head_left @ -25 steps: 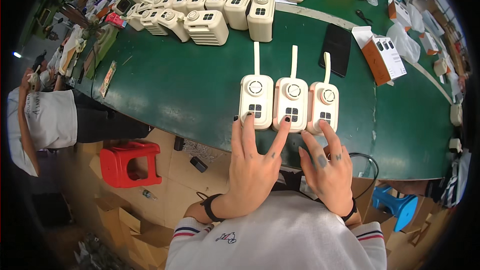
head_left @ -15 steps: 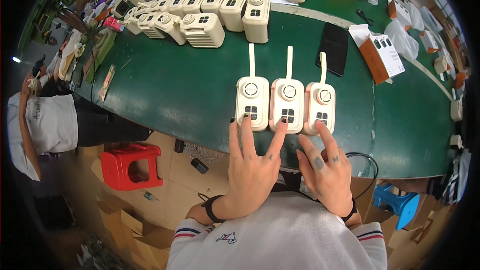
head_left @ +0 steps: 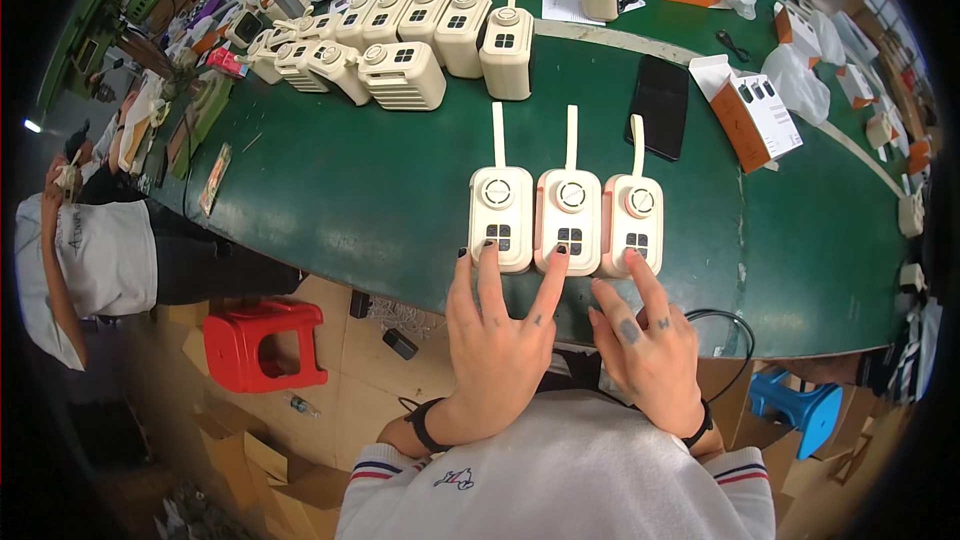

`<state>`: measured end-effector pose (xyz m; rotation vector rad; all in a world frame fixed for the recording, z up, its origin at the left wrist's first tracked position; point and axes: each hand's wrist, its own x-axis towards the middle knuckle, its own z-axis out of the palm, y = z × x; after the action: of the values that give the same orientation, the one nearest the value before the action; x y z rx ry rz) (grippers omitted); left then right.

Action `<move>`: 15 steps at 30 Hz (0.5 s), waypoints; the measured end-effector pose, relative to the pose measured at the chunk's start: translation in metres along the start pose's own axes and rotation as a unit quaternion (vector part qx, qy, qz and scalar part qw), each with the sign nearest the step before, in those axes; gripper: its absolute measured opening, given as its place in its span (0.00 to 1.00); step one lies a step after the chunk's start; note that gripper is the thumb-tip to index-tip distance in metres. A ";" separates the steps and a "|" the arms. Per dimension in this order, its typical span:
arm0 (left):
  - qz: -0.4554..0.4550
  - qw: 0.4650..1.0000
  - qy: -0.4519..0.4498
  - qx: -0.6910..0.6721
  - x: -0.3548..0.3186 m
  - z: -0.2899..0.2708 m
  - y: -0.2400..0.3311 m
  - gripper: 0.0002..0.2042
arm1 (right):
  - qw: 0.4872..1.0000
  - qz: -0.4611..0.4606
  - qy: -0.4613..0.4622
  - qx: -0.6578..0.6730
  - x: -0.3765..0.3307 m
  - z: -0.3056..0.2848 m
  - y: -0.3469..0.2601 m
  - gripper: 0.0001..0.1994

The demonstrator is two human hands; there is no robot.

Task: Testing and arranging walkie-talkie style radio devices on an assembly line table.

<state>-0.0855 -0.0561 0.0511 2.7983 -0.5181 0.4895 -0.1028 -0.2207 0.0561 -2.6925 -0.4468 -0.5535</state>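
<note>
Three cream handheld devices stand side by side at the table's near edge: a left one [head_left: 500, 216], a middle one [head_left: 570, 220] and a right one [head_left: 638, 224]. Each carries a round dial, a block of black buttons and a strap stretched away from me. My left hand [head_left: 500, 355] is spread, one fingertip on the left device's buttons and another on the middle device's. With its index finger, my right hand [head_left: 650, 350] touches the buttons of the right device; its other fingers are bent and hold nothing visible.
A group of similar cream devices [head_left: 463, 35] stands at the far left of the green table [head_left: 360, 180]. Beyond the three devices lie a black phone-like slab [head_left: 660, 108] and an orange-and-white box [head_left: 755, 120]. A red stool [head_left: 225, 345] and a blue stool [head_left: 820, 418] flank me; another person [head_left: 110, 250] is at left.
The whole table scene sits slightly lower in the picture, as the view has tilted a little. Both hands keep their fingertips on the same devices' buttons.
</note>
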 end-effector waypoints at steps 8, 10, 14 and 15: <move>-0.006 0.998 0.002 0.065 -0.001 -0.005 0.005 0.30 | 1.000 0.004 -0.002 0.002 0.001 0.000 -0.001 0.19; -0.006 0.999 -0.003 0.038 -0.001 -0.003 0.002 0.31 | 1.000 0.010 0.002 0.009 0.001 0.001 -0.001 0.20; -0.011 1.000 -0.028 0.002 -0.001 -0.002 0.000 0.32 | 1.000 0.007 -0.003 0.014 0.001 0.002 0.000 0.20; -0.010 1.000 -0.028 0.002 0.000 -0.001 0.000 0.32 | 1.000 0.003 0.000 0.016 0.001 0.002 0.001 0.19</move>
<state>-0.0859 -0.0552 0.0517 2.8249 -0.4995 0.4091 -0.1008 -0.2204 0.0545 -2.6635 -0.4429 -0.5398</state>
